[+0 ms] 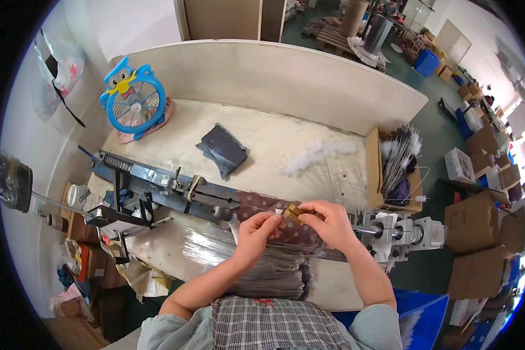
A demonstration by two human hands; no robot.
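Note:
My left hand [256, 231] is closed in a pinch by a small white tuft [279, 212]; I cannot make out exactly what lies between its fingertips. My right hand [331, 224] grips a brass-coloured block [294, 213] close beside the tuft. A thin wire runs toward both hands from the long dark metal bench fixture [204, 195] on the left. Beneath the hands lies a brown dotted cloth [297, 234]. A thick bundle of thin metal wires [274, 271] rests between my forearms, along the table's near side.
Several white-tufted wire brushes [321, 156] lie on the table [274, 131] behind my hands. A cardboard box [373, 169] of brushes stands right, near a metal spindle unit [399, 233]. A dark phone-like slab [223, 147] and a blue fan [135, 105] are farther back.

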